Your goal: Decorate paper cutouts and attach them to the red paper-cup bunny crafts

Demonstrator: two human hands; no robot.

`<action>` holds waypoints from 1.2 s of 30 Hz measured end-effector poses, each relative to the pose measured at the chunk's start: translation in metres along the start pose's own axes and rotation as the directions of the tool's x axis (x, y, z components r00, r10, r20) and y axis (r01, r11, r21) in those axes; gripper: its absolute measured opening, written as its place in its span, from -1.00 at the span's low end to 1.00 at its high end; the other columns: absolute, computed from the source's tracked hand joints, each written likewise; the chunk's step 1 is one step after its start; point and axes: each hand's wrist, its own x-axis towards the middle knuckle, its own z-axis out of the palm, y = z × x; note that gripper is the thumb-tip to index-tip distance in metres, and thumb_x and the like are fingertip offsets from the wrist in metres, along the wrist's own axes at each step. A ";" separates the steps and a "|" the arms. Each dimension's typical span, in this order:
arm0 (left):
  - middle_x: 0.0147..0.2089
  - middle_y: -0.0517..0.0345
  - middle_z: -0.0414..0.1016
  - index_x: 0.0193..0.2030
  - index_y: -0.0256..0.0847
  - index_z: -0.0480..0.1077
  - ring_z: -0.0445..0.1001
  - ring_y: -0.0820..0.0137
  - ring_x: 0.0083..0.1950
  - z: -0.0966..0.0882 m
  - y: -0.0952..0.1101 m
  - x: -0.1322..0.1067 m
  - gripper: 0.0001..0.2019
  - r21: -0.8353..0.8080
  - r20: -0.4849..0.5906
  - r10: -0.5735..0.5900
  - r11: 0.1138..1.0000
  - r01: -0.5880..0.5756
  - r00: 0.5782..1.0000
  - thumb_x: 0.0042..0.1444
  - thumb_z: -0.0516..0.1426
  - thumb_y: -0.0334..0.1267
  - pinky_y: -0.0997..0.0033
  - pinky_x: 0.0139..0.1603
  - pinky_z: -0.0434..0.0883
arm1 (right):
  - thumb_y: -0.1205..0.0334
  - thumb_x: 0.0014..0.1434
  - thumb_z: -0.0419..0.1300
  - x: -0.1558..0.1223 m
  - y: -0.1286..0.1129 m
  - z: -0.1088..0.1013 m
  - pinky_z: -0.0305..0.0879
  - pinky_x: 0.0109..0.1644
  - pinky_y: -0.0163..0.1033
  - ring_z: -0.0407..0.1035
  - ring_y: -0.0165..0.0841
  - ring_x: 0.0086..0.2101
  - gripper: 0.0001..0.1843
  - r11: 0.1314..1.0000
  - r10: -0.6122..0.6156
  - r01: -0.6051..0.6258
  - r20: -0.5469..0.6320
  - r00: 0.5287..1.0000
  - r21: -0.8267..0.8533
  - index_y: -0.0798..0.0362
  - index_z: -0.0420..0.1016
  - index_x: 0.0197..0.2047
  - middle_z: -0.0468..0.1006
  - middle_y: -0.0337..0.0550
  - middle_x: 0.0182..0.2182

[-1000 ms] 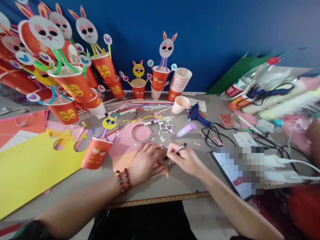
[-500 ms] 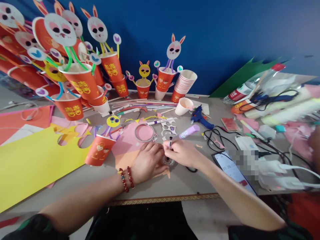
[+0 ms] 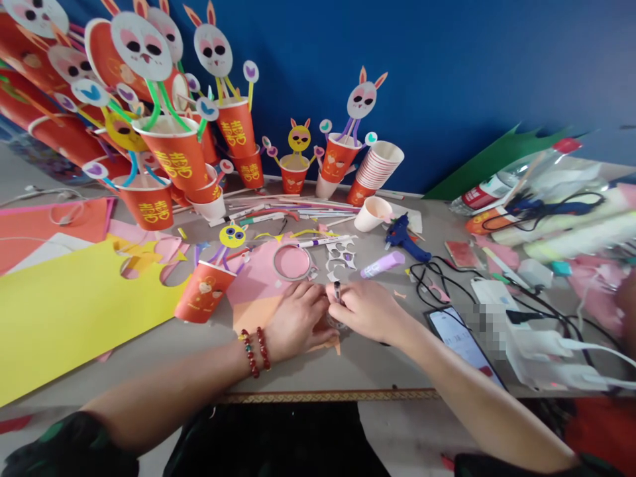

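Observation:
My right hand (image 3: 370, 311) is closed around a black-topped pen (image 3: 337, 291), whose tip is hidden behind the fingers. Below it, a small round patterned disc (image 3: 338, 323) shows only in part on the table. My left hand (image 3: 298, 319) lies flat beside it, fingers stretched out over orange paper (image 3: 256, 318) and close to the disc. Pink paper (image 3: 248, 281) with a round ring (image 3: 275, 266) on it lies just beyond that hand. To the left, a tilted red paper cup (image 3: 203, 293) carries a yellow animal face (image 3: 233, 234). A purple glue stick (image 3: 382, 265) lies past my right hand.
Stacked red cups with rabbit faces (image 3: 141, 46) crowd the back left. Yellow card (image 3: 74, 318) covers the left side. A blue glue gun (image 3: 405, 240), black cables (image 3: 450, 281), a phone (image 3: 464, 344) and a white power strip (image 3: 527, 358) occupy the right. Pens and sticks (image 3: 303, 209) lie behind.
The view has shifted, so the cups and tools sit farther right in the picture. Both hands stay at nearly the same place, and the pen shows less of its length.

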 end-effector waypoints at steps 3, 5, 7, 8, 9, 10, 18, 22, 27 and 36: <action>0.04 -0.07 0.46 -0.03 -0.23 0.45 0.35 0.08 0.09 0.000 0.000 0.000 -0.62 -0.004 0.003 -0.007 1.000 0.007 1.000 0.09 0.28 -0.06 0.07 0.16 0.33 | 0.35 0.10 0.13 -0.002 0.003 0.000 -0.14 -0.43 -0.29 0.19 -0.41 -0.54 -0.82 0.999 -0.038 0.039 -0.014 0.999 0.025 0.02 0.29 -0.53 0.38 -0.29 -0.61; 0.05 -0.06 0.46 -0.01 -0.24 0.44 0.36 0.09 0.08 -0.002 0.001 0.001 -0.60 -0.019 0.007 -0.008 1.000 0.008 1.000 0.08 0.29 -0.07 0.08 0.16 0.33 | 0.35 0.09 0.12 -0.005 0.006 0.000 -0.12 -0.43 -0.31 0.19 -0.42 -0.56 -0.83 0.995 -0.062 0.065 -0.045 0.997 0.072 0.02 0.27 -0.52 0.35 -0.33 -0.63; 0.08 -0.03 0.46 0.02 -0.23 0.43 0.36 0.10 0.08 -0.003 0.001 0.001 -0.58 -0.037 0.016 -0.007 0.999 0.008 1.000 0.08 0.30 -0.09 0.09 0.17 0.32 | 0.33 0.11 0.09 -0.009 0.011 0.000 -0.08 -0.43 -0.32 0.20 -0.42 -0.56 -0.86 0.990 -0.075 0.087 -0.104 0.992 0.108 0.01 0.27 -0.48 0.34 -0.34 -0.63; 0.10 -0.02 0.45 0.04 -0.22 0.42 0.36 0.11 0.08 -0.004 0.001 0.001 -0.58 -0.044 0.017 -0.005 0.999 0.006 1.000 0.08 0.30 -0.09 0.09 0.17 0.32 | 0.32 0.13 0.07 -0.011 0.013 0.001 -0.07 -0.43 -0.33 0.21 -0.42 -0.56 -0.86 0.988 -0.084 0.100 -0.139 0.987 0.114 0.00 0.27 -0.46 0.35 -0.34 -0.62; 0.11 -0.01 0.45 0.04 -0.22 0.41 0.36 0.12 0.08 -0.005 0.001 0.001 -0.57 -0.051 0.016 -0.002 0.999 0.003 1.000 0.08 0.30 -0.10 0.09 0.17 0.31 | 0.32 0.15 0.05 -0.012 0.015 0.002 -0.06 -0.42 -0.32 0.22 -0.41 -0.55 -0.86 0.986 -0.100 0.120 -0.171 0.980 0.114 0.00 0.27 -0.45 0.36 -0.34 -0.61; 0.12 -0.01 0.45 0.05 -0.21 0.41 0.36 0.12 0.09 -0.005 0.001 0.001 -0.57 -0.058 0.013 0.000 0.998 0.000 1.000 0.08 0.30 -0.10 0.09 0.18 0.31 | 0.31 0.16 0.03 -0.014 0.017 0.004 -0.04 -0.42 -0.32 0.23 -0.41 -0.54 -0.85 0.983 -0.123 0.146 -0.198 0.973 0.109 0.00 0.27 -0.45 0.37 -0.33 -0.60; 0.13 0.01 0.45 0.04 -0.19 0.40 0.36 0.14 0.11 -0.003 0.001 0.000 -0.60 -0.070 -0.002 -0.005 0.998 0.005 1.000 0.09 0.29 -0.12 0.12 0.20 0.29 | 0.34 0.26 -0.02 -0.021 0.028 0.024 0.07 -0.36 -0.29 0.25 -0.36 -0.49 -0.78 0.904 -0.381 0.422 -0.331 0.864 0.062 0.01 0.29 -0.44 0.41 -0.24 -0.55; 0.12 0.02 0.46 0.06 -0.17 0.40 0.36 0.14 0.10 -0.002 0.001 0.000 -0.58 -0.077 -0.010 -0.017 0.997 0.016 1.000 0.09 0.29 -0.10 0.12 0.20 0.29 | 0.39 0.24 -0.03 -0.023 0.033 0.026 0.09 -0.36 -0.27 0.22 -0.34 -0.48 -0.77 0.831 -0.538 0.555 -0.309 0.784 -0.037 0.01 0.31 -0.43 0.44 -0.20 -0.53; 0.10 0.01 0.47 0.06 -0.17 0.40 0.37 0.15 0.10 -0.003 0.002 0.001 -0.58 -0.089 -0.008 -0.024 0.996 0.023 1.000 0.09 0.28 -0.08 0.13 0.19 0.31 | 0.42 0.21 -0.02 -0.024 0.031 0.027 0.06 -0.35 -0.25 0.20 -0.33 -0.47 -0.76 0.820 -0.572 0.546 -0.271 0.774 -0.172 0.02 0.32 -0.45 0.42 -0.20 -0.53; 0.10 0.00 0.46 0.06 -0.18 0.41 0.36 0.13 0.10 -0.006 0.003 0.000 -0.61 -0.099 0.006 -0.019 0.995 0.020 1.000 0.14 0.23 -0.08 0.10 0.20 0.29 | 0.42 0.16 0.02 -0.023 0.025 0.030 -0.04 -0.37 -0.21 0.18 -0.33 -0.49 -0.77 0.801 -0.585 0.509 -0.234 0.776 -0.315 0.02 0.30 -0.50 0.40 -0.22 -0.59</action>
